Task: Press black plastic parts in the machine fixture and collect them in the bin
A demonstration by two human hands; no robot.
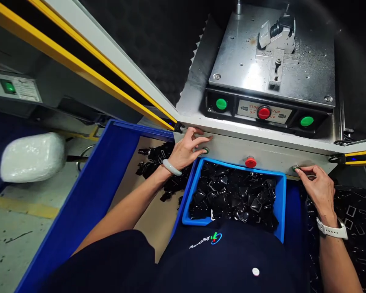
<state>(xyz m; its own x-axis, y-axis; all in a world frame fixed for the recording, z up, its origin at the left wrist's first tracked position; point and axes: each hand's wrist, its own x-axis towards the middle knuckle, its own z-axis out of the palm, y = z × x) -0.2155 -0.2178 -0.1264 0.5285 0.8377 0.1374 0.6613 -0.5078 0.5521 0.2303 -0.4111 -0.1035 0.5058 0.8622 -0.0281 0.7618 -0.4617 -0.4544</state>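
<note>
Head view of a person at a bench machine. The left hand [186,149] rests on the machine's front panel [271,154], fingers loosely spread and slightly curled, fingertips at the left green button [205,151]; it holds nothing. The right hand [319,188] reaches in from the other side, forefinger stretched onto the right green button [295,167], the other fingers bent under, also holding nothing. The two buttons sit near opposite ends of the panel, with a red button [250,162] between them; this spacing appears to be why the arms are set wide, one hand to each button, both well away from the metal plate [240,61] and the clamp [277,36] mounted on it. A small blue bin [279,191] heaped with black parts [232,195] stands just below the panel, between the forearms, within easy reach of either hand. A large blue bin [88,195], lined with cardboard, lies to the left and holds more black pieces under the left wrist. Yellow bars [79,65] run along both sides of the machine opening.
</note>
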